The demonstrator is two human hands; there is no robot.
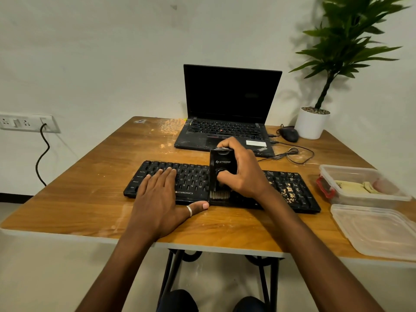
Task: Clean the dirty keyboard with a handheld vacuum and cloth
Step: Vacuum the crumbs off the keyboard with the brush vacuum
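Head view: curled right hand (245,176) round the upright handheld vacuum (222,164), brush end down on the middle of the keyboard (191,183). Laid left hand (162,197) flat, fingers straight, over its left keys. Saw crumbs (290,192) on the right keys, laptop (225,129) behind.

Soft, fairly bright indoor light is coming from 3 o'clock: the green leafy potted plant (351,48) at 2 o'clock is throwing a faint shadow toward 9 o'clock onto the off-white wall (112,52). Its top leaves are blurring. The black plastic keyboard (193,179) is showing sharp. Wide-angle distortion is bowing the edges of the glossy brown wooden worktop (90,199).
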